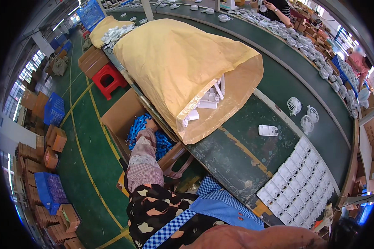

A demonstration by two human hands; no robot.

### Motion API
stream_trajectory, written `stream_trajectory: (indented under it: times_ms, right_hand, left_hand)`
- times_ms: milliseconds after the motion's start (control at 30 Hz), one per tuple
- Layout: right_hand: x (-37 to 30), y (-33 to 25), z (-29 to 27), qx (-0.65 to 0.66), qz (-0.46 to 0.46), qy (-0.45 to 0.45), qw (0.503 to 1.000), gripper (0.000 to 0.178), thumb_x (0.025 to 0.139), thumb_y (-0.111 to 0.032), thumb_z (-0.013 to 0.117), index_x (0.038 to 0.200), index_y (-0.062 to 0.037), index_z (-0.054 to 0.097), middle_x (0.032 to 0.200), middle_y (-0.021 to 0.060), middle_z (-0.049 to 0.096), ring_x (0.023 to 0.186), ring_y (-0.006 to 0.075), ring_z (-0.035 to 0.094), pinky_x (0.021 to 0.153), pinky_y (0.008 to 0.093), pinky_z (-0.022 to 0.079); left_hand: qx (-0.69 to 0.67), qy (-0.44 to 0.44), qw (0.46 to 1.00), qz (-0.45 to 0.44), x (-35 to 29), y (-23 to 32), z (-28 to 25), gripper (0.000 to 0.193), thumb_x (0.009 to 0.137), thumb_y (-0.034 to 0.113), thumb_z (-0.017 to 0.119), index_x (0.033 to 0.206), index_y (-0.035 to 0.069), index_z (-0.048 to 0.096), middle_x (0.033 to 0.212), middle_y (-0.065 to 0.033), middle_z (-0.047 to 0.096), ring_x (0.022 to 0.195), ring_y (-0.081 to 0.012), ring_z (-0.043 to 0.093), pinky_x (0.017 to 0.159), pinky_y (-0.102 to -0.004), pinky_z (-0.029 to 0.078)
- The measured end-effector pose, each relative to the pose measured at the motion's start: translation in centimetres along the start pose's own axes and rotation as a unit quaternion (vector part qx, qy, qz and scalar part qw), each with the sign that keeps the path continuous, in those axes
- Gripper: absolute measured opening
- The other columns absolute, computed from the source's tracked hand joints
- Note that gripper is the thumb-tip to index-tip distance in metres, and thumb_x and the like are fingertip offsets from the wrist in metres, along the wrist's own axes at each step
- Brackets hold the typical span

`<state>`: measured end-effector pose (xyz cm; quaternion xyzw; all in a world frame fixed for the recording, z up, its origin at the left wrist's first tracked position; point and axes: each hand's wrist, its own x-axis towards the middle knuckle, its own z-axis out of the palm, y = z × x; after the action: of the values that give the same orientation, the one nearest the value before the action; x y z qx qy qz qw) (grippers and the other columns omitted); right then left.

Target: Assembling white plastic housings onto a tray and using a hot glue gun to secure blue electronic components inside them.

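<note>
My left hand (pixel 152 125) reaches down into a cardboard box (pixel 117 111) of small blue cylindrical pieces (pixel 162 144), perhaps battery cells. Its fingers are down among the pieces and hidden, so I cannot tell whether they grip any. A checked sleeve cover (pixel 144 168) is on that forearm. My bare right arm (pixel 257 238) crosses the lower edge toward the right; its hand cannot be made out clearly. Near that arm, white plastic housings (pixel 297 182) lie in tight rows on the green bench. One separate white housing (pixel 268 130) lies farther up the bench.
A large yellow sack (pixel 174 62), its mouth toward me, holds white plastic parts (pixel 210 99). White fan grilles (pixel 294 106) lie on the green conveyor beyond. A red stool (pixel 108 79) and blue crates (pixel 54 108) stand on the floor at left. A co-worker (pixel 276 10) is across the line.
</note>
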<state>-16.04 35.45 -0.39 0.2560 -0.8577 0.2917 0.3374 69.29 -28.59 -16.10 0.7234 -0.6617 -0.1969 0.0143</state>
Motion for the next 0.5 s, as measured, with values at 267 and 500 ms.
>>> stream_trajectory:
  times_ms: [267,500]
  right_hand:
    - [0.2,-1.0,0.8,0.016,0.006,0.000,1.000,0.024,0.080,-0.016,0.067,0.082,0.0077,0.060,0.074,0.0186,0.062,0.065,0.0280,0.056,0.064,0.0382,0.046]
    - [1.1,-1.9,1.5,0.041,0.008,-0.011,0.999,0.025,0.080,-0.016,0.067,0.082,0.0079,0.060,0.074,0.0187,0.062,0.065,0.0279,0.057,0.064,0.0381,0.046]
  left_hand:
    - [0.021,0.000,0.997,0.069,-1.9,3.2,0.0,0.059,0.078,0.044,0.059,0.130,0.021,0.046,0.133,-0.0065,0.047,0.119,-0.0334,0.045,0.098,-0.0575,0.024]
    - [-0.040,0.027,0.998,0.047,-3.5,1.0,-1.0,0.047,0.083,0.039,0.050,0.126,0.019,0.050,0.126,-0.0082,0.052,0.112,-0.0312,0.050,0.086,-0.0604,0.034]
